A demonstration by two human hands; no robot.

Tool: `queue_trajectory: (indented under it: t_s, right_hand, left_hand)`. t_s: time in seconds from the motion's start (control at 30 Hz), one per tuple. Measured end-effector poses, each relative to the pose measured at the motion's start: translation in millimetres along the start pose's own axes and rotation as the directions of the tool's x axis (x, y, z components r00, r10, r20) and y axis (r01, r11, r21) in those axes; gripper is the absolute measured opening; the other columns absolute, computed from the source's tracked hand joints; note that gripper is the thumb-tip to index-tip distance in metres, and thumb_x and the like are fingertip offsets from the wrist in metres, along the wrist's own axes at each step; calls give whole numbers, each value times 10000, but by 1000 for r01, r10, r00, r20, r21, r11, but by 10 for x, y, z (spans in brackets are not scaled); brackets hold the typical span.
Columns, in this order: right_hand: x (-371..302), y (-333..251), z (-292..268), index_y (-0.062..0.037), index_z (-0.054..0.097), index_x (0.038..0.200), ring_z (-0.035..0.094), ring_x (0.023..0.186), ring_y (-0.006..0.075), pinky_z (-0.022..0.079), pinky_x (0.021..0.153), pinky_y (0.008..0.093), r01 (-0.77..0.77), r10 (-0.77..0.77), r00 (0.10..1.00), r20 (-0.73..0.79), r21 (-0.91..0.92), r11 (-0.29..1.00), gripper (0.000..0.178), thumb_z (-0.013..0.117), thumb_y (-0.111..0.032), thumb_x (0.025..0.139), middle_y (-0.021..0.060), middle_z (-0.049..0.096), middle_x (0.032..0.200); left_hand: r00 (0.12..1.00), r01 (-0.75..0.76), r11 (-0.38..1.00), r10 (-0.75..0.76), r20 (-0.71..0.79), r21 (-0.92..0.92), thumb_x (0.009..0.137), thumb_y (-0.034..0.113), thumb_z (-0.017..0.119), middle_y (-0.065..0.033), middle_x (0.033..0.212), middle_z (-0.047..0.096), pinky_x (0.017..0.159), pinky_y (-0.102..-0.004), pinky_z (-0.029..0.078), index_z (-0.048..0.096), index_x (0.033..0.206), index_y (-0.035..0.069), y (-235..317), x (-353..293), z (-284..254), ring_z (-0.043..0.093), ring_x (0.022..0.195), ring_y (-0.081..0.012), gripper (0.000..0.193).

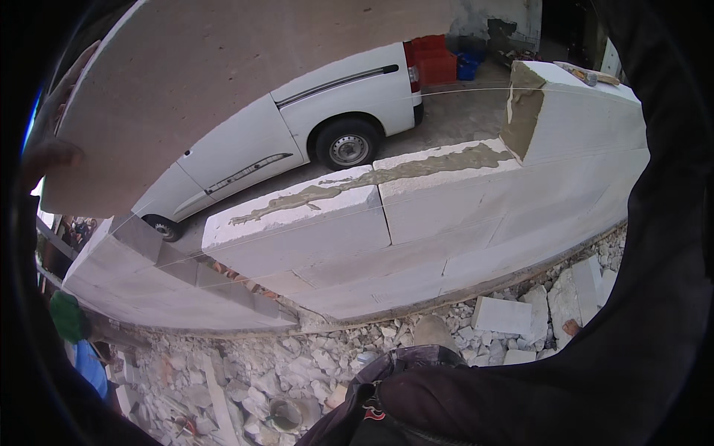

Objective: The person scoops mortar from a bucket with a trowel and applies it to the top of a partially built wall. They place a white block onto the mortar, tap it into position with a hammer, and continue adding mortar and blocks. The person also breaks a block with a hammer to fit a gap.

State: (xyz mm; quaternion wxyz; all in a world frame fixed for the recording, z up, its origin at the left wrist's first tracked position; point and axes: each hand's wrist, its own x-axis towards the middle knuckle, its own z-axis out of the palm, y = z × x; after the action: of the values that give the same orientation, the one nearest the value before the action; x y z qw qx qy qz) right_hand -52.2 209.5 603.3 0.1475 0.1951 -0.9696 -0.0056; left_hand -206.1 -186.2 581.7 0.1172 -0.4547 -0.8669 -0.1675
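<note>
Left hand fingers grasp left edge of big white block, raised over mortar-smeared wall. Right hand hidden. Block looks bulky, stiff, crumbly; grip opposite side edges.

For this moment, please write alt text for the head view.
A large pale building block is held up at the upper left, the left hand gripping its edge, above a half-built white block wall with grey mortar spread on top. A white van stands beyond; rubble lies below.
</note>
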Motion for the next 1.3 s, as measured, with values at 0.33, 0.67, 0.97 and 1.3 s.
queue_trajectory:
  t_s: [0.33,0.67,0.97,1.3]
  right_hand:
    - [-51,1123,1005,-89,347,1561,426,1392,345,347,1159,399,-93,52,960,276,136,986,1195,891,-69,497,220,454,1521]
    - [-275,1176,1383,-63,391,1532,397,1418,330,317,1185,379,-105,42,938,344,166,980,1146,870,-136,494,207,430,1540]
    - [-284,1210,1144,-105,534,1442,674,1003,408,545,979,486,-125,105,988,109,197,972,1245,857,-229,246,211,661,1209]
    - [-503,960,1177,-78,475,1478,522,1283,315,415,1079,373,22,-39,984,176,103,994,971,856,-155,588,202,549,1409]
  left_hand:
    - [966,12,998,5,258,-65,113,291,800,-93,1575,409,1266,-431,161,392,1547,163,-488,1023,1259,366,1455,-298,1496]
    - [889,-98,992,125,440,-84,202,383,982,-158,1477,489,1195,-427,342,374,1553,193,-458,1102,1673,517,1296,-369,1494]
    - [930,-97,993,112,350,-61,250,213,984,-117,1451,544,1177,-402,393,410,1530,299,-406,1283,1258,555,1266,-342,1405]
    - [908,-66,995,91,410,-76,256,332,1009,-119,1516,471,1178,-417,369,442,1518,197,-316,1107,1422,510,1322,-347,1390]
